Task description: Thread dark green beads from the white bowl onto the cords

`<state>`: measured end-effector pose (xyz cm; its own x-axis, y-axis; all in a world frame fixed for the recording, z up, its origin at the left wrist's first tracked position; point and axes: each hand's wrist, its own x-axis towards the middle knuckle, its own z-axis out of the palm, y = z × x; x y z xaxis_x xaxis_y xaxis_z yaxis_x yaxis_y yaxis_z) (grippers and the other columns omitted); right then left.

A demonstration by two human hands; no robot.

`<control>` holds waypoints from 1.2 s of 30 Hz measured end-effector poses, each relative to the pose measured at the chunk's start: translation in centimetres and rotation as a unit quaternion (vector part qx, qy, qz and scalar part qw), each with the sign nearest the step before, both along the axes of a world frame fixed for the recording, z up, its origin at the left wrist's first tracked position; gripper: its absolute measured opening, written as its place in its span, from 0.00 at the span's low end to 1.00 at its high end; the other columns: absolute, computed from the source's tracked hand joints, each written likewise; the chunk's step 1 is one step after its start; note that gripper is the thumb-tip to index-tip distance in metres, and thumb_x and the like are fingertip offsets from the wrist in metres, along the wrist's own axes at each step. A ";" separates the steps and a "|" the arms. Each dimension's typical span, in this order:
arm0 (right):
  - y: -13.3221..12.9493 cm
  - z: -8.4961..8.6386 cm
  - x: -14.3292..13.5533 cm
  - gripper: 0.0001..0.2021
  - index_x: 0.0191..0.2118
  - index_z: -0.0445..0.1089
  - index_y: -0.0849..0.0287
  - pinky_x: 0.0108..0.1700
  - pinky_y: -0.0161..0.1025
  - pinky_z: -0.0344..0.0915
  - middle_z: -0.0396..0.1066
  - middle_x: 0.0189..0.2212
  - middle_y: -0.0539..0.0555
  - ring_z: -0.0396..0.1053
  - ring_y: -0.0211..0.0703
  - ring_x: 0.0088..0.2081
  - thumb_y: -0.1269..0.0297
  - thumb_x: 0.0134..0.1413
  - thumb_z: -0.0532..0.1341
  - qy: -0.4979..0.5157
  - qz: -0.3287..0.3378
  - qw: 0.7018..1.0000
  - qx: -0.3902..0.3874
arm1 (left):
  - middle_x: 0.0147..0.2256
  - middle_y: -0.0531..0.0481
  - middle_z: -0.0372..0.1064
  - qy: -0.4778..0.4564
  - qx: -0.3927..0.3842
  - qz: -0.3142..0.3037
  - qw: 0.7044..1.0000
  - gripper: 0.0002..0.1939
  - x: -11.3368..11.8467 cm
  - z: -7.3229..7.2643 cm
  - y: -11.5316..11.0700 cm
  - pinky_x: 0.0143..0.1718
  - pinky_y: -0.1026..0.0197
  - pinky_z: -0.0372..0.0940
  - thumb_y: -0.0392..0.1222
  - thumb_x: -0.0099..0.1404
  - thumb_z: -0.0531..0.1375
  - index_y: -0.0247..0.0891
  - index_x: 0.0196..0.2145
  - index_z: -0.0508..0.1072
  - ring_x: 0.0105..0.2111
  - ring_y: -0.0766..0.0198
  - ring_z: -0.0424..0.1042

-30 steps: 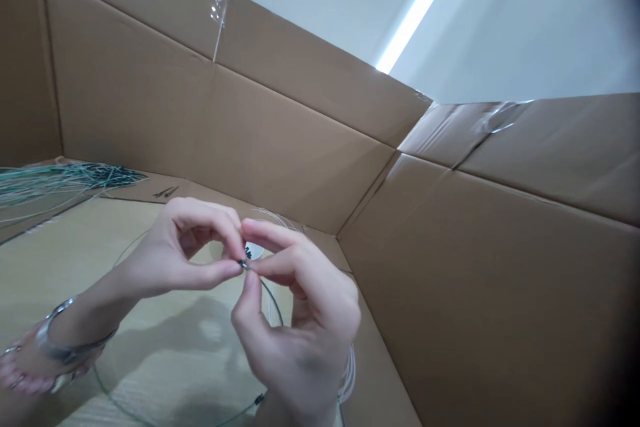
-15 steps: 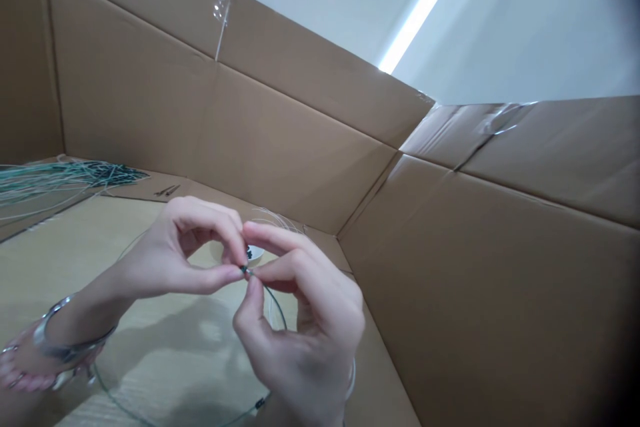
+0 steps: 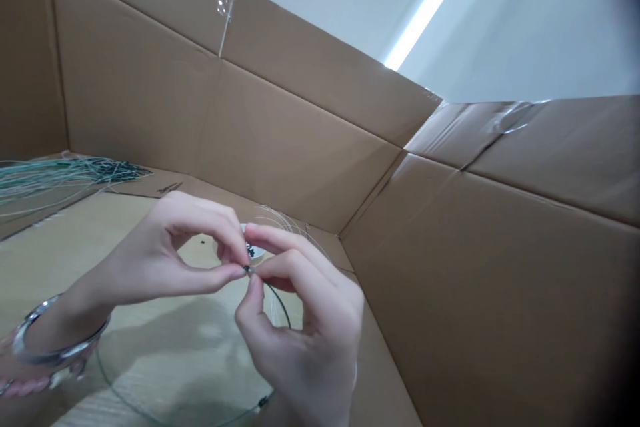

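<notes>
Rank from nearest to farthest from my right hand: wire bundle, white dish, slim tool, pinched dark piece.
1. Pinched dark piece, at the fingertips
2. White dish, just behind them
3. Slim tool, beyond the left hand
4. Wire bundle, far left

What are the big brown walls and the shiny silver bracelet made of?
The walls look like matte cardboard: brown, with fold creases. The silver bracelet seems to be smooth metal because it catches the light, though coated plastic might look similar.

Brown cardbd walls [image 3: 300, 133] w/ clear tape [image 3: 515, 120] nr top edge, bright light strip [image 3: 433, 7] above.
</notes>
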<state>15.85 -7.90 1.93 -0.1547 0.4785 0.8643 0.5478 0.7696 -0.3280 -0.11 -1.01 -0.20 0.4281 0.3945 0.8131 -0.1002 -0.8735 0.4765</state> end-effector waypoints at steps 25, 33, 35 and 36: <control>0.5 -0.3 -0.6 0.08 0.27 0.68 0.62 0.36 0.28 0.76 0.75 0.30 0.51 0.76 0.34 0.35 0.81 0.48 0.60 0.044 0.023 0.999 0.010 | 0.29 0.56 0.73 -0.028 0.043 0.106 0.993 0.06 -0.6 0.6 -1.9 0.29 0.70 0.66 0.32 0.60 0.63 0.42 0.33 0.74 0.29 0.70 0.73; 0.5 -0.4 -0.8 0.07 0.27 0.68 0.64 0.34 0.25 0.75 0.75 0.31 0.53 0.76 0.34 0.35 0.82 0.48 0.59 0.043 0.022 0.999 0.008 | 0.31 0.55 0.73 -0.011 0.120 0.166 0.979 0.07 -0.6 0.7 -2.3 0.31 0.72 0.68 0.29 0.61 0.61 0.39 0.34 0.72 0.31 0.71 0.73; 0.5 -0.3 -0.8 0.07 0.27 0.68 0.64 0.35 0.25 0.75 0.75 0.31 0.53 0.76 0.34 0.35 0.82 0.48 0.59 0.023 0.004 1.000 0.012 | 0.30 0.55 0.73 -0.003 0.129 0.171 0.977 0.05 -0.5 0.9 -2.3 0.31 0.72 0.68 0.30 0.62 0.61 0.38 0.34 0.72 0.30 0.71 0.74; 0.4 -0.3 -0.8 0.07 0.27 0.67 0.64 0.36 0.25 0.75 0.75 0.31 0.52 0.75 0.33 0.35 0.82 0.48 0.59 0.011 -0.009 1.000 0.020 | 0.30 0.54 0.74 0.003 0.136 0.177 0.975 0.04 -0.5 1.0 -2.4 0.31 0.71 0.69 0.31 0.63 0.60 0.38 0.33 0.72 0.30 0.70 0.74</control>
